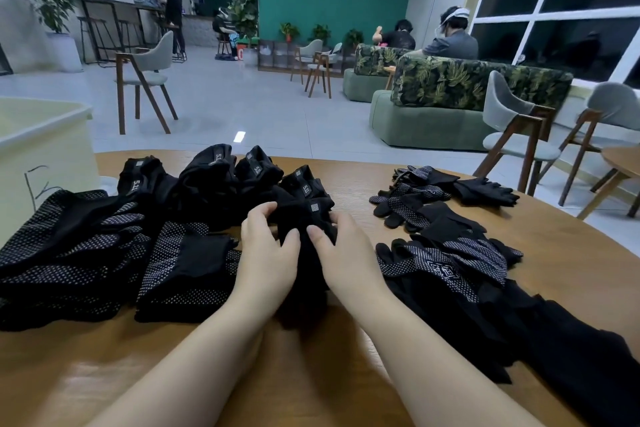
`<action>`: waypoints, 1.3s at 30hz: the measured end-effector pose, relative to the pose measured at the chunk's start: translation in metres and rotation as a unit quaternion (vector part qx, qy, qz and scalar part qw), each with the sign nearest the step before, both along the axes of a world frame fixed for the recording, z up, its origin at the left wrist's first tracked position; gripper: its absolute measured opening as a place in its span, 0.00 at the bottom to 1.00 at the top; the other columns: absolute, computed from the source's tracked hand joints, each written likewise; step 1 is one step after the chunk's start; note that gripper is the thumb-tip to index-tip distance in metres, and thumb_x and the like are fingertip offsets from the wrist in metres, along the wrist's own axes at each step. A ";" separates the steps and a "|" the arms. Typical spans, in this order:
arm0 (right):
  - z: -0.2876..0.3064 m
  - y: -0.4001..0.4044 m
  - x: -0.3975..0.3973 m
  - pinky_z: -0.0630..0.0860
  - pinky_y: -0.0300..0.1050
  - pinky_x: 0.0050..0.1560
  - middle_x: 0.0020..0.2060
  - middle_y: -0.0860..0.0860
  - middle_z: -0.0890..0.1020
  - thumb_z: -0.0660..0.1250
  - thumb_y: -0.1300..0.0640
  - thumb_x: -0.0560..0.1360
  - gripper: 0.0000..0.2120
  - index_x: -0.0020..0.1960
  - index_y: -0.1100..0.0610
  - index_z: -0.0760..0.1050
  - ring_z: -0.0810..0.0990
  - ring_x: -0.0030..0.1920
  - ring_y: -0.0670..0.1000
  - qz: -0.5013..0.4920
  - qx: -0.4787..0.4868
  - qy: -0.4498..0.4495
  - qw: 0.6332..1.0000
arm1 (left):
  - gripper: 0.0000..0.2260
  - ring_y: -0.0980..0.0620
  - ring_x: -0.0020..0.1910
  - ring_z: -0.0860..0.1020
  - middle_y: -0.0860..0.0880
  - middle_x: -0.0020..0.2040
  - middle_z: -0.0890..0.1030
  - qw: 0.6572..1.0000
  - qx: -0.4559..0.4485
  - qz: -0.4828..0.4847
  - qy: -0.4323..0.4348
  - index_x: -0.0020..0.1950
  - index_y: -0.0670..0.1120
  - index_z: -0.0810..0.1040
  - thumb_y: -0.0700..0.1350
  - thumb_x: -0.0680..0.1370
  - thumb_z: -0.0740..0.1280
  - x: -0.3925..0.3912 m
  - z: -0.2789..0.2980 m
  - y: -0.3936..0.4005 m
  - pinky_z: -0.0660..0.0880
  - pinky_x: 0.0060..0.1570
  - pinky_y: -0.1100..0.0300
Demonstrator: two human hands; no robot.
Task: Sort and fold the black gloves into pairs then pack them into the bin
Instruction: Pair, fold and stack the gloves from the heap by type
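Both hands work at the middle of the wooden surface point(346, 374): the left hand point(268, 253) and the right hand point(341, 253) each have their grip clamped on the same black glove bundle point(304, 229), fingers curled into its cloth. Folded pairs point(221, 173) lie just behind it, dotted gloves point(104, 253) are stacked to the left, and loose gloves point(446, 253) lie to the right. The pale bin point(38, 149) stands at the surface's far left edge.

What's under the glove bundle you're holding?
The bundle lies on the wooden table, gripped by left hand and right hand. Anything beneath it is covered.
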State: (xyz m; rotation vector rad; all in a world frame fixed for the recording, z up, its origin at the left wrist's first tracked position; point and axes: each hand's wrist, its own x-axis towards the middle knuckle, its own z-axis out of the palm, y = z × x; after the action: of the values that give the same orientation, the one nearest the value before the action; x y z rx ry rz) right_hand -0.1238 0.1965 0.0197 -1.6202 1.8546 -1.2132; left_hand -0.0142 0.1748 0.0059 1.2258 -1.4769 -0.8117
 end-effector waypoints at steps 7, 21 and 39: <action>-0.001 -0.015 -0.007 0.68 0.43 0.49 0.53 0.47 0.77 0.58 0.56 0.81 0.09 0.61 0.53 0.69 0.75 0.54 0.51 0.018 -0.018 0.001 1.000 | 0.20 0.54 0.62 0.73 0.52 0.61 0.74 0.995 0.021 -0.054 0.084 0.66 0.56 0.66 0.39 0.79 0.64 -0.012 -0.002 -0.015 0.73 0.62 0.48; 0.014 -0.049 -0.021 0.68 0.41 0.60 0.63 0.52 0.72 0.56 0.60 0.80 0.25 0.73 0.42 0.58 0.72 0.60 0.49 0.046 -0.019 -0.058 0.997 | 0.19 0.53 0.59 0.76 0.49 0.59 0.77 0.987 0.015 -0.022 0.156 0.62 0.55 0.68 0.37 0.77 0.65 -0.028 0.008 -0.046 0.74 0.60 0.51; 0.043 -0.139 -0.016 0.72 0.45 0.55 0.61 0.55 0.73 0.58 0.60 0.79 0.23 0.72 0.46 0.62 0.75 0.57 0.54 -0.007 -0.010 0.046 0.999 | 0.22 0.57 0.63 0.69 0.58 0.63 0.63 0.999 -0.041 -0.033 -0.014 0.73 0.49 0.63 0.42 0.80 0.62 -0.016 -0.018 -0.052 0.65 0.65 0.61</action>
State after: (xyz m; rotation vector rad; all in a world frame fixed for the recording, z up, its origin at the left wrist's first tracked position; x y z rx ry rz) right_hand -0.1401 0.0578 0.0629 -1.7033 1.9170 -1.1856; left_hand -0.0299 0.1228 -0.0122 1.1373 -1.5652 -0.7719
